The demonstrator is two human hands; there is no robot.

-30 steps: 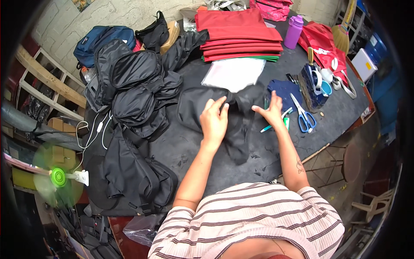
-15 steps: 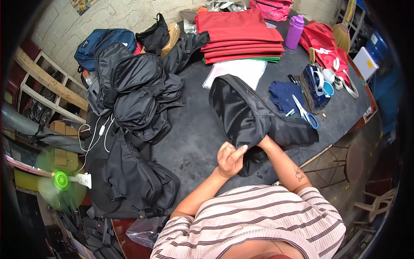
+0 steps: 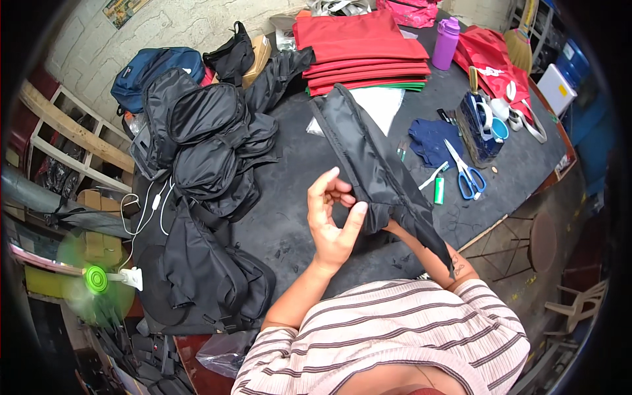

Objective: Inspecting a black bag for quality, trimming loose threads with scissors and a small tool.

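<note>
A black fabric bag piece (image 3: 368, 164) with a long seamed edge stands raised over the table in front of me. My left hand (image 3: 332, 217) is at its near left side, thumb apart from loosely curled fingers, with nothing seen between them. The thumb tip is close to the cloth; whether it touches I cannot tell. My right hand (image 3: 394, 228) goes under the piece, so its fingers are hidden. A loose flap of the cloth hangs over the right forearm. To the right lie blue-handled scissors (image 3: 469, 178), a green thread spool (image 3: 439, 191) and folded navy cloth (image 3: 431, 141).
Black backpacks (image 3: 204, 138) are heaped at left, with another black bag (image 3: 217, 263) nearer. Folded red fabric (image 3: 362, 52) stands at the back beside a purple bottle (image 3: 446, 43). A tool box (image 3: 480, 131) sits right. A small fan (image 3: 97, 280) spins at the left edge.
The bag piece has turned and narrowed, its right flap swinging toward me over my right forearm and uncovering the green spool. My left hand has let go and opened, moving slightly left.
</note>
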